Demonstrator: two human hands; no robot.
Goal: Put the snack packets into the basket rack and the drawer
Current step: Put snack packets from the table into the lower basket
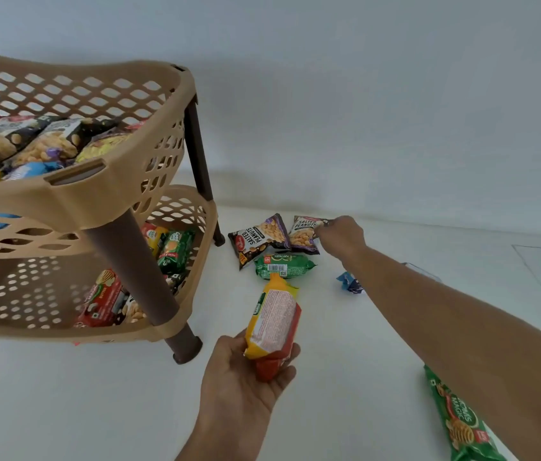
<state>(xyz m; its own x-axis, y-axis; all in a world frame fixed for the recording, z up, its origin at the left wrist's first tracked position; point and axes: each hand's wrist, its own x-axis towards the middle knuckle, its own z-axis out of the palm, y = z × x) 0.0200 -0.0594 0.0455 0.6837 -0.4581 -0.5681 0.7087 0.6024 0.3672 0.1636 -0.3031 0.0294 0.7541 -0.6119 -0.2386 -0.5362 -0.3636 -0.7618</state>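
Note:
My left hand [246, 377] holds a yellow and red biscuit packet [272, 324] upright, low in the middle. My right hand [340, 237] reaches far forward and pinches the corner of a salted peanuts packet [304, 236] lying on the white floor. A second peanuts packet [261, 239] lies just left of it, and a green biscuit packet [284, 266] lies in front of both. The tan two-tier basket rack [109, 191] stands on the left, with several packets in both tiers.
A small blue wrapper [349, 282] lies beside my right forearm. A long green biscuit packet [458, 420] lies at the bottom right, partly under my arm. The rack's brown leg [184, 347] stands close to my left hand. A white wall rises behind.

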